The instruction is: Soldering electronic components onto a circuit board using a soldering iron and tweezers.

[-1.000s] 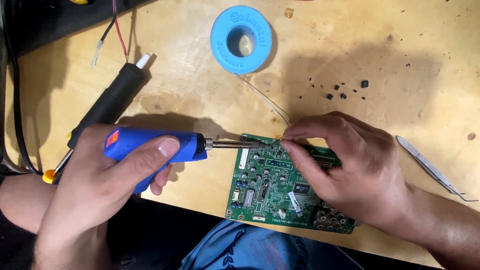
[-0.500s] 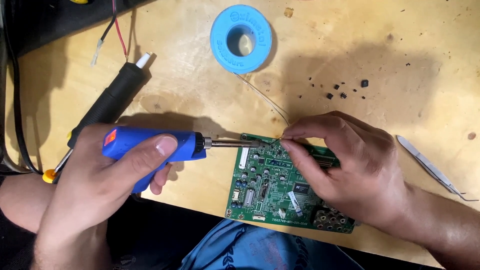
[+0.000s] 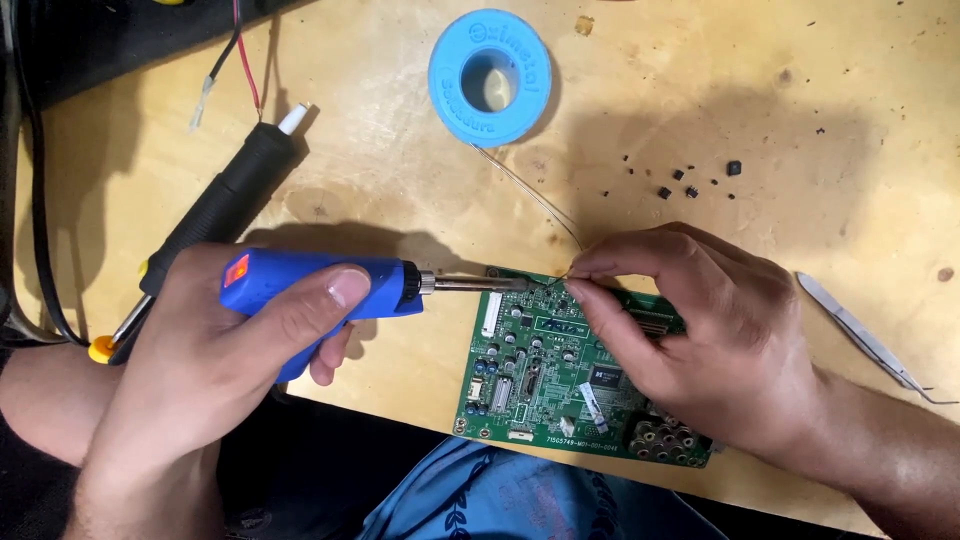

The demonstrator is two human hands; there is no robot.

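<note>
My left hand (image 3: 210, 345) grips a blue soldering iron (image 3: 330, 290) held level, its metal tip (image 3: 480, 285) touching the top edge of a green circuit board (image 3: 545, 375). The board lies at the near edge of the wooden table (image 3: 700, 110). My right hand (image 3: 700, 330) rests over the board's right half and pinches a thin solder wire (image 3: 530, 195) right at the iron's tip. The wire runs back to a blue solder spool (image 3: 490, 78) lying flat farther up the table.
A black desoldering pump (image 3: 215, 215) with a white tip lies left of the iron. Red and black wires (image 3: 240, 60) sit at the top left, metal tweezers (image 3: 865, 340) at the right, and several small black components (image 3: 690, 185) are scattered near the spool's right.
The iron's tip and the wire stay together at the board's top edge. Both hands hold nearly still, with only a slight shift of the view.
</note>
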